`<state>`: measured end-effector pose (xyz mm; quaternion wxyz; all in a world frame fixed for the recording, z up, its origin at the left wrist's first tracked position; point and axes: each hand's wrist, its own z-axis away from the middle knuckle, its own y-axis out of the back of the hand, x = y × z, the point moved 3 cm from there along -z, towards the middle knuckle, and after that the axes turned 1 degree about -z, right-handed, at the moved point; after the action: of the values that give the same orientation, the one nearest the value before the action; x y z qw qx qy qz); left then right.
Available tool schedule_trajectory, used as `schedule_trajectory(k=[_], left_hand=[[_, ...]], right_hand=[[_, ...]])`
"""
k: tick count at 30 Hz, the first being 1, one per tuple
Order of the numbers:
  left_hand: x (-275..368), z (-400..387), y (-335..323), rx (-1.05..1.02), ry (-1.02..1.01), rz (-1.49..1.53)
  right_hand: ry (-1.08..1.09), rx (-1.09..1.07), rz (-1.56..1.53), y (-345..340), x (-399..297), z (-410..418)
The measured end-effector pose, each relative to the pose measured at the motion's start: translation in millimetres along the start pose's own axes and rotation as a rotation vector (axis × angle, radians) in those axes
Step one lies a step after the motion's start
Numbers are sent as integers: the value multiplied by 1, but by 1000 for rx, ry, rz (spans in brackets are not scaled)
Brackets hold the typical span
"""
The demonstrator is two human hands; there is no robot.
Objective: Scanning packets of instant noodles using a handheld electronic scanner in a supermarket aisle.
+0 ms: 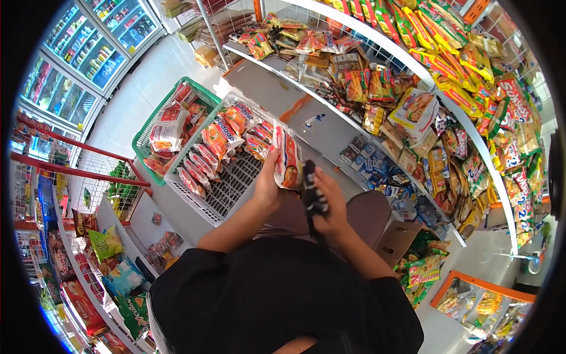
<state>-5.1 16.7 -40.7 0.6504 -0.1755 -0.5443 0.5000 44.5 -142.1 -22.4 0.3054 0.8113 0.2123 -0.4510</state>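
My left hand [267, 186] grips a red-and-white packet of instant noodles [287, 155] by its side, above the right edge of a white plastic basket [212, 210]. In my right hand [329, 203] is a black item [313, 194], perhaps a dark packet or a tool; its kind is unclear. It is close to the noodle packet's right side. Orange-and-white noodle packets [221, 135] lie in the white basket, some of them in a row on edge. Against its left side stands a green plastic basket [143, 135] holding more packets [170, 128].
Shelves of noodle packets [367, 84] curve along the right. A cardboard box [395, 241] with green packets is by my right arm. Snack shelves [99, 274] stand at the left, glass-door drink coolers [88, 48] at the upper left. A spray bottle [311, 121] rests on the low shelf.
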Motion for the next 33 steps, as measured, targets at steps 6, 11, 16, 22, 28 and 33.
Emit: schedule_trajectory(k=[6,11,16,22,28,33], left_hand=[[-19,13,-5,-106,388,328],[-8,22,-18,13,-198,-265],[-5,11,-8,-115,-501,-707],[10,4,-2,-49,-344,-352],[2,8,17,-7,53,-31],[2,14,7,-12,-8,-211]], right_hand=[[363,-74,290,-25,-21,-14],[-5,51,-295,-25,15,-12],[-332,65,-530,-28,9,-5],[-648,287,-1050,-3,-11,-13],[-650,243,-691,1,29,-2],[-388,230,-338,5,12,-14]])
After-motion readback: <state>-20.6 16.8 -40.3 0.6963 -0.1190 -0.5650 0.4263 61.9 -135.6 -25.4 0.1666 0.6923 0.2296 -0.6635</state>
